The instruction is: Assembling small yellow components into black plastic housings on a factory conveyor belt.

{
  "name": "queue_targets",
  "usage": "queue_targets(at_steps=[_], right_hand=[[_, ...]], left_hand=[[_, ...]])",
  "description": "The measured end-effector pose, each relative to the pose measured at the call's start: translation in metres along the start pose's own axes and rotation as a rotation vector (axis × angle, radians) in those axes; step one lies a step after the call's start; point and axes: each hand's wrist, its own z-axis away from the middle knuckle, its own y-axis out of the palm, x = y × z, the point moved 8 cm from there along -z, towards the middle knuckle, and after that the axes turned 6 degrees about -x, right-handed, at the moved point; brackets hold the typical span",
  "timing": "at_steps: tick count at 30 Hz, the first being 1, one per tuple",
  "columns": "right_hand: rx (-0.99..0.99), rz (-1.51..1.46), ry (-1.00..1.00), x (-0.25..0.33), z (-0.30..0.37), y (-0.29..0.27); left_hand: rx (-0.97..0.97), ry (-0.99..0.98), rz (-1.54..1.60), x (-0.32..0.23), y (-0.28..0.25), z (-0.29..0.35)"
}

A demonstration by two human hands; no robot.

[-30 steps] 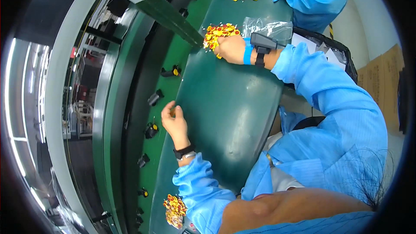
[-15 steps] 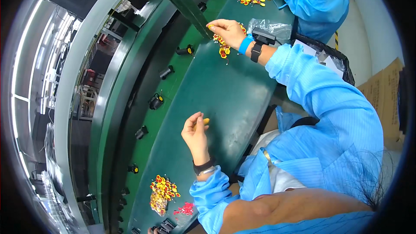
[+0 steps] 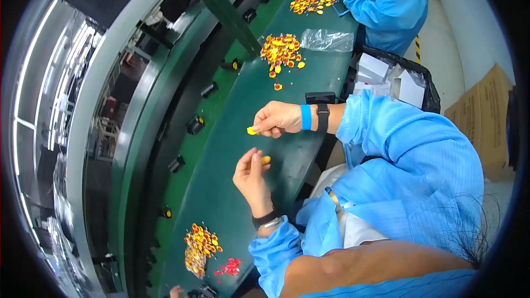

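Note:
My right hand (image 3: 277, 118), with a blue band and a black watch at the wrist, pinches a small yellow piece (image 3: 252, 131) between thumb and fingers. Just below it, close but apart, is my left hand (image 3: 251, 179), upright above the green belt (image 3: 223, 204). Its fingers are curled in toward the thumb. A yellow bit (image 3: 266, 160) shows at those fingertips; whether it is held or worn cannot be made out. Ahead on the belt lies a pile of small yellow-and-red parts (image 3: 280, 49) with thin leads, a few of them loose at its near side.
A clear plastic bag (image 3: 327, 40) lies beyond the pile. A co-worker in blue (image 3: 386, 8) works at another pile of parts (image 3: 313, 0). Nearer left are a bagged pile (image 3: 199, 245) and red bits (image 3: 229, 267). Black devices (image 3: 195, 125) line the green strip. A bin (image 3: 430, 85) holds white boxes.
My right hand has come back from the far pile toward my left hand, carrying the small yellow piece. My left hand has barely moved. The view has shifted slightly.

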Motion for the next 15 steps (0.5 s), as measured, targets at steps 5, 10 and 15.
queue_targets(at_steps=[5,10,15], right_hand=[[0.127,-0.213,0.107,-0.026,0.018,0.027],[0.153,-0.19,0.098,-0.036,0.027,0.033],[0.123,-0.081,0.027,-0.032,0.035,0.036]], left_hand=[[-0.013,0.055,0.121,-0.015,0.003,0.015],[-0.009,0.111,0.157,-0.026,0.009,0.027],[-0.03,0.075,0.196,-0.019,0.0,0.033]])
